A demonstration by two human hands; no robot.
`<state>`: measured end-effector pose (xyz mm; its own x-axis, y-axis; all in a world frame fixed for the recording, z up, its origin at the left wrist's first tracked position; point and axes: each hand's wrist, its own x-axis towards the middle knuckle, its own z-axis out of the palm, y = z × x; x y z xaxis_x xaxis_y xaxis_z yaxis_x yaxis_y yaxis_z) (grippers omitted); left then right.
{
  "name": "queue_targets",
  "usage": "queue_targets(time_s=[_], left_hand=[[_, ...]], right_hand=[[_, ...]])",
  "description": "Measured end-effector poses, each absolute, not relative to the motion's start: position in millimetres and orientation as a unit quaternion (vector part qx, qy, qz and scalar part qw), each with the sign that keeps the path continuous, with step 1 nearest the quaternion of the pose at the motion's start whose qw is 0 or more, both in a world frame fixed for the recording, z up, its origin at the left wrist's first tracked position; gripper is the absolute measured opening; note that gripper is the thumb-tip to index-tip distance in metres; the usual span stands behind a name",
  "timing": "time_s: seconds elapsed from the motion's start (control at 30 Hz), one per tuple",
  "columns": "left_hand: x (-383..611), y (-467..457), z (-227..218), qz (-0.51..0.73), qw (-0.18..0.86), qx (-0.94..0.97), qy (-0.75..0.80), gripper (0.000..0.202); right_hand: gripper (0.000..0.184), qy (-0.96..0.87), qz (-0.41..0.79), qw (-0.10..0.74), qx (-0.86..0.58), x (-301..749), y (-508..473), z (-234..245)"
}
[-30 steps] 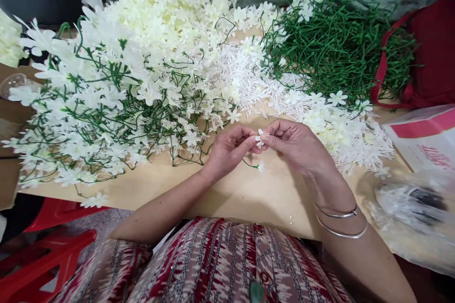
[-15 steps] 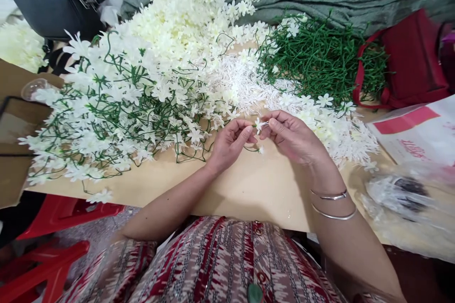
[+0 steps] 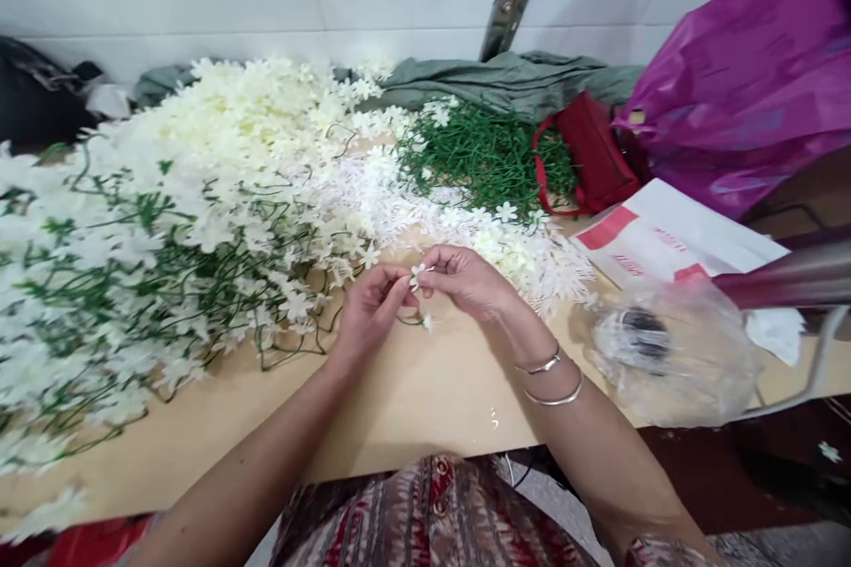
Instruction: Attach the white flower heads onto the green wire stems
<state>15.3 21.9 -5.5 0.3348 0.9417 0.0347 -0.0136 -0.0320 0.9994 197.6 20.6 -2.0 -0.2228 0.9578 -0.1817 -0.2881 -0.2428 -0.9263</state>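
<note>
Over the table edge my two hands meet at the fingertips. My left hand (image 3: 373,310) is closed in a pinch on a thin green plastic stem, mostly hidden by its fingers. A small white flower (image 3: 427,321) on that stem dangles below the fingers. Between both sets of fingertips sits another white artificial flower (image 3: 417,276). My right hand (image 3: 466,282), with two silver bangles on its wrist, pinches this flower from the right side. Just behind the hands lie a heap of thin white flower pieces (image 3: 352,199) and some pale yellow-white blossoms (image 3: 511,252).
Assembled flower sprays (image 3: 199,257) cover the left side. Loose cream blossoms (image 3: 259,102) and green stems (image 3: 475,151) are piled at the back. On the right are a red bag (image 3: 595,151), a paper bag (image 3: 678,235), a clear plastic bag (image 3: 705,354) and a purple bag (image 3: 745,80).
The view has swung to the right, bringing in the purple bag. My right fingertips have come closer to the flower and to my left hand; the white strand between them shows less.
</note>
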Motion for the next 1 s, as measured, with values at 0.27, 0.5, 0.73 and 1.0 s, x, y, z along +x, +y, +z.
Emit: queue_targets(time_s=[0.27,0.5,0.73,1.0], left_hand=[[14.0,26.0,0.6,0.409,0.584,0.583,0.390,0.039],[15.2,25.6,1.0,0.406,0.588,0.580,0.392,0.041],[13.5,19.5,-4.3,0.387,0.576,0.597,0.402,0.038],[10.8,12.2,-4.7,0.360,0.563,0.614,0.420,0.033]], right_hand=[[0.043,-0.419,0.688,0.457,-0.377,197.9,26.0,-5.1],[0.043,-0.403,0.699,0.457,-0.373,196.9,27.1,-6.2],[0.040,-0.387,0.707,0.467,-0.365,196.0,21.4,-5.2],[0.032,-0.389,0.712,0.443,-0.380,197.3,16.3,-2.0]])
